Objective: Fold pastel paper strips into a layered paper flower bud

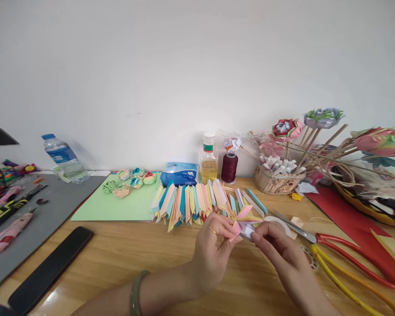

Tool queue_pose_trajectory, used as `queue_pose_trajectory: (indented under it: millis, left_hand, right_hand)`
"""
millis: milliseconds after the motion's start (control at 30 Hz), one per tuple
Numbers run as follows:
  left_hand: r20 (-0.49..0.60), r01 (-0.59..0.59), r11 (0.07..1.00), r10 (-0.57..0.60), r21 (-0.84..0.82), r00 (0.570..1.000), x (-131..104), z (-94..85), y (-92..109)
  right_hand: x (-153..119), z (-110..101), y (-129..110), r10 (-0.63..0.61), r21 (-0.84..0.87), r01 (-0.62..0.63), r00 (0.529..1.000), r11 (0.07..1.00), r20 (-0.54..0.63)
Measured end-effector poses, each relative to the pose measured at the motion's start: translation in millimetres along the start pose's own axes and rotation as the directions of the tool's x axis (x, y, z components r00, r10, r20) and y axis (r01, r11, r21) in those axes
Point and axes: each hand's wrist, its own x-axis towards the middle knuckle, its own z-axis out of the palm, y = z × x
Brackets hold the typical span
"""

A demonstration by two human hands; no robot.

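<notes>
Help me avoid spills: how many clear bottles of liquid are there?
2. The clear plastic, blue-capped bottle is at left, near the wall; the clear, white-capped bottle of yellow liquid is between the blue plastic packet and maroon thread spool. Others may be hidden.

From here I see pink, yellow and pale lilac in the flower (244, 213), a gold ring (212, 230) and a dull green bangle (138, 292). The strips (187, 202) mix peach, teal, yellow, pink and lilac; the sheet (95, 206) is pale green. The tissue pack (179, 173) is blue with a little white, the thread (229, 169) deep maroon, the liquid (209, 169) golden below a white cap (209, 136). The scissors (316, 238) have one red handle and one yellow. The basket (278, 184) is patterned in tan and brown, the mat (55, 206) grey, the slab (52, 270) black, the table (128, 245) honey-brown with streaky grain, and the wall (197, 66) greyish white with one faint smudge.
</notes>
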Motion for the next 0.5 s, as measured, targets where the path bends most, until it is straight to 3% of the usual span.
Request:
queue_pose_trajectory:
  millis: [333,400,500]
  left_hand:
    - [-0.059,0.175,0.971,-0.187,-0.166,0.981,-0.5,3.7,-0.2]
    - [-0.067,0.147,0.982,-0.156,-0.12,0.986,0.0,4.1,-1.1]
    - [-0.043,-0.026,0.999,0.028,0.033,0.999,1.0,2.4,-3.3]
  right_hand:
    - [-0.1,0.4,-0.6,-0.015,-0.035,0.015,1.0,0.999,-0.013]
    - [0.5,0.6,0.4,-0.023,-0.058,0.023,1.0,0.998,0.004]
    - [0.7,-0.8,1.5,-0.091,-0.117,0.088,0.996,0.989,-0.017]
